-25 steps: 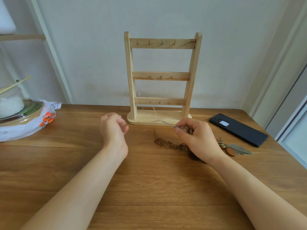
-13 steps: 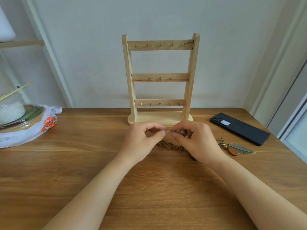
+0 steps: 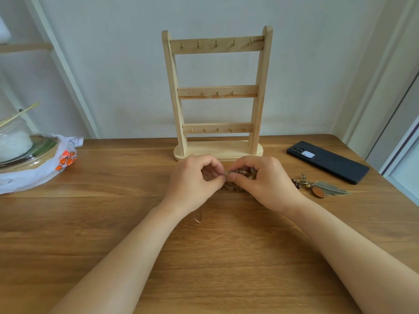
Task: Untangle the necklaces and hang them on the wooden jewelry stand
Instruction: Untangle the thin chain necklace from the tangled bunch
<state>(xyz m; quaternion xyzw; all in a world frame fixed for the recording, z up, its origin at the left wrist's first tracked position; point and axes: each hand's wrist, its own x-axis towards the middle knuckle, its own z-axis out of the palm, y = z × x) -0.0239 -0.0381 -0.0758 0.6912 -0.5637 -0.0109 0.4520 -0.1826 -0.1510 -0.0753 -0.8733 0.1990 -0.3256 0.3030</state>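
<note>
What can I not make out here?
Head view: the necklaces, mostly covered by the left hand and right hand; their number and knots cannot be told.
Head view: the jar, cut off by the left edge.
Head view: the hooks on the stand, too small to show their shape.

Soft, even daylight, brighter toward 3 o'clock; faint shadows under forearms on worktop [image 3: 113, 223]; wide-angle bending at edges; focus sharp.

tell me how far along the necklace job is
Done: nothing; all hooks on the stand are bare. In hand: left hand and right hand both pinch the tangled necklaces in front of its base. Left: finish untangling, then hang them; the feather pendant lies on the table.
</note>
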